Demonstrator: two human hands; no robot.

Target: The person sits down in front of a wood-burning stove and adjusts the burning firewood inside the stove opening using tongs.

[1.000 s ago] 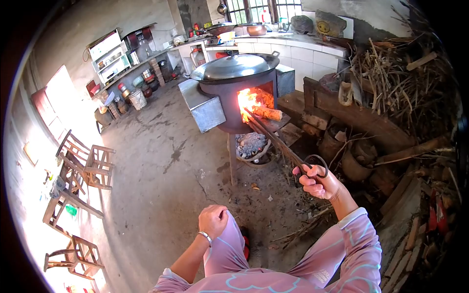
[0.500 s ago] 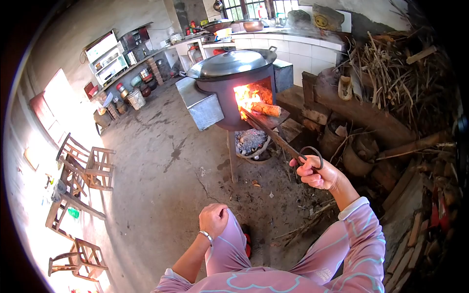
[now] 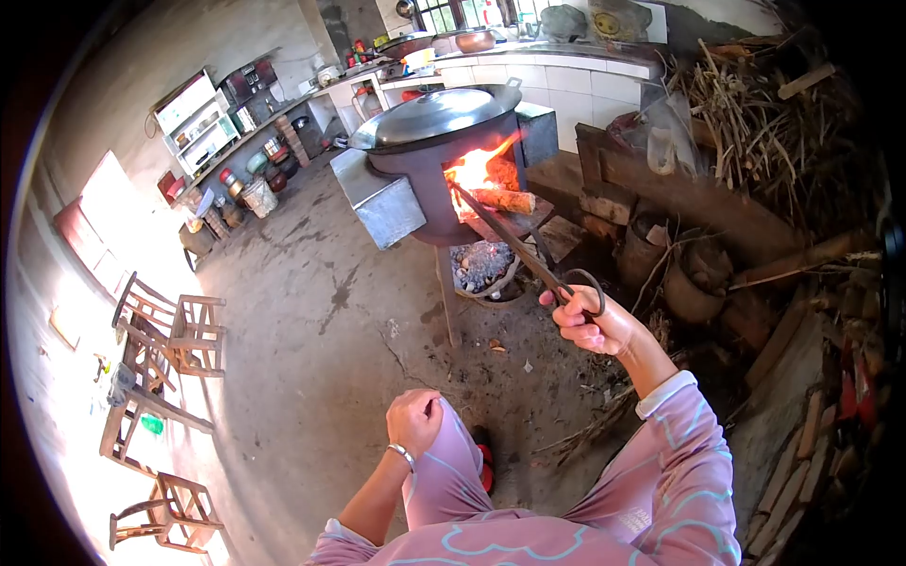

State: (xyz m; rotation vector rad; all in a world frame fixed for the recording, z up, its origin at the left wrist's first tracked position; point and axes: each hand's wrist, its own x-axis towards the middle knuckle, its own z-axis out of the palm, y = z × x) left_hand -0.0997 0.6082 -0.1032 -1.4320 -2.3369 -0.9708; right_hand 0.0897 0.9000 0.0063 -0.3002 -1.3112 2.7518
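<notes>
My right hand [image 3: 595, 324] is closed around the looped handles of long dark fire tongs [image 3: 514, 243]. Their far end reaches into the fire opening of a round metal stove [image 3: 406, 174], beside a burning log [image 3: 505, 200]. Flames [image 3: 478, 168] rise inside the opening, hiding the tips of the tongs. A large wok with a shiny domed lid [image 3: 434, 115] sits on top of the stove. Curled into a fist, my left hand [image 3: 413, 421] rests on my left knee with nothing visible in it.
Under the stove is a basin of ash and embers [image 3: 481, 267]. Stacked firewood [image 3: 755, 141] and old pots [image 3: 694, 283] stand to the right. Wooden chairs [image 3: 193, 335] line the left side. A tiled counter [image 3: 566, 80] runs along the back.
The tongs' far end has moved up and left, deeper into the fire opening, and my right hand has shifted slightly. Flames lean out more to the right. My left hand stays on the knee.
</notes>
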